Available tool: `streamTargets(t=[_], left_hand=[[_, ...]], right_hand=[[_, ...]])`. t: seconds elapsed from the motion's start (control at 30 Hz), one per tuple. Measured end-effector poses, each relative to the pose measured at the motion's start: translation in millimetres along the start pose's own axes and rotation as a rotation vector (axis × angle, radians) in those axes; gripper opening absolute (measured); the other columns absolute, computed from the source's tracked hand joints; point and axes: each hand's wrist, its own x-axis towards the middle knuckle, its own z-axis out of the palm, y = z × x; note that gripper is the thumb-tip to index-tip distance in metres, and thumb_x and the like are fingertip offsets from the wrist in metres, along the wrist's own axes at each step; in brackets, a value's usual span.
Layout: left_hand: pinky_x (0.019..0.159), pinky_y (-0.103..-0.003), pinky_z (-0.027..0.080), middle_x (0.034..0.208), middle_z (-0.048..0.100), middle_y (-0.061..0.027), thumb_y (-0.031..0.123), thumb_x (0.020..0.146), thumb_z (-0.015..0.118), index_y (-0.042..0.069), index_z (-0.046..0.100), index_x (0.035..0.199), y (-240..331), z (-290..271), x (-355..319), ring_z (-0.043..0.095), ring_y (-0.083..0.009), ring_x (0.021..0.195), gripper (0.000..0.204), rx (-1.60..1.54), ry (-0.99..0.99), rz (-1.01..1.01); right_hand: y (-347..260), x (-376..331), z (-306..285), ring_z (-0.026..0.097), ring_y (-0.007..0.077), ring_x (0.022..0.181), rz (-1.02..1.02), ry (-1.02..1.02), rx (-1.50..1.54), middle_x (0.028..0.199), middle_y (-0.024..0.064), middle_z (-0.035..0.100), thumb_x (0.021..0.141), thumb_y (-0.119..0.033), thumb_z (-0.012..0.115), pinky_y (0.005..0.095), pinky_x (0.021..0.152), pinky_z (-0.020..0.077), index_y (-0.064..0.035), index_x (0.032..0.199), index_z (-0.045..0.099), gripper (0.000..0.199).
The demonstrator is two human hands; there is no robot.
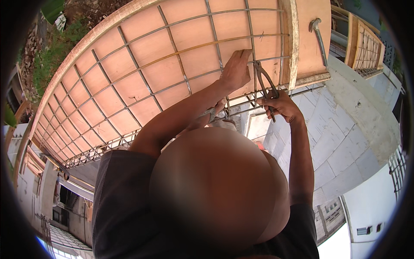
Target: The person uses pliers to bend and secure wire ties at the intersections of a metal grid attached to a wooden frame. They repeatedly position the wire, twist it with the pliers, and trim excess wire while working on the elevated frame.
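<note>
A grid of steel bars lies over orange plywood formwork. My left hand reaches onto the grid near its right edge, fingers closed together on an upright bar at a crossing. Just to the right, my right hand grips the handles of a pair of metal pincers, whose jaws point up toward the same bar, close to my left hand's fingers. A blurred rounded shape and a dark shirt fill the lower middle and hide the near end of the grid.
A bent steel bar with a hooked end lies on the plywood beyond a pale wooden edge strip. Grey concrete surfaces drop away on the right. Another meshed panel stands top right. Greenery shows top left, buildings below.
</note>
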Motion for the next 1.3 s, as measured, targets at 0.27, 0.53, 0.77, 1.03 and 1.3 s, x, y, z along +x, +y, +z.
streamTargets(t=[0.27,0.53,0.77,1.03,1.3], left_hand=[[0.099,-0.046,0.046,0.113,0.064,-0.0089,0.016,0.077,0.079,0.009,0.066,0.111,10.7,76.4,5.9,0.061,-0.0274,0.114,0.037,0.209,0.015,0.601],[0.081,-0.043,0.051,0.082,0.071,-0.0058,0.022,0.076,0.076,0.013,0.073,0.085,17.0,103.3,39.6,0.070,-0.0266,0.089,0.013,0.401,-0.008,0.532],[0.071,-0.054,0.056,0.071,0.071,-0.0140,0.038,0.070,0.083,0.013,0.075,0.079,15.9,66.2,44.3,0.073,-0.0398,0.077,0.028,0.345,-0.443,0.560],[0.071,-0.053,0.062,0.080,0.076,-0.0219,0.050,0.073,0.084,0.003,0.078,0.078,44.8,59.5,65.3,0.076,-0.0429,0.081,0.047,0.489,-0.717,0.455],[0.070,-0.051,0.060,0.081,0.077,-0.0185,0.026,0.066,0.083,0.002,0.077,0.081,44.3,41.3,28.5,0.077,-0.0400,0.083,0.028,0.648,-0.878,0.620]], right_hand=[[-8.8,-10.6,-3.5,0.073,0.0263,0.064,-0.172,0.418,-0.465,0.081,0.0114,0.073,0.081,-0.021,0.087,0.0397,0.055,0.0566,-0.0014,0.104,0.066,0.037],[-0.9,-11.9,-10.0,0.076,0.0352,0.086,-0.360,0.725,-0.745,0.091,0.0126,0.077,0.081,-0.027,0.085,0.0481,0.078,0.0590,-0.0080,0.100,0.075,0.029],[10.4,-21.5,30.9,0.075,0.0454,0.090,-0.242,0.833,-0.786,0.092,0.0209,0.078,0.093,-0.039,0.071,0.0535,0.083,0.0594,-0.0062,0.100,0.077,0.034],[6.8,-18.3,9.3,0.073,0.0494,0.104,-0.047,0.674,-0.751,0.101,0.0323,0.075,0.099,-0.047,0.057,0.0565,0.094,0.0563,-0.0039,0.108,0.077,0.049],[57.3,-10.8,73.9,0.073,0.0504,0.097,-0.044,0.684,-0.343,0.097,0.0286,0.076,0.095,-0.040,0.063,0.0555,0.089,0.0559,-0.0051,0.114,0.075,0.041]])
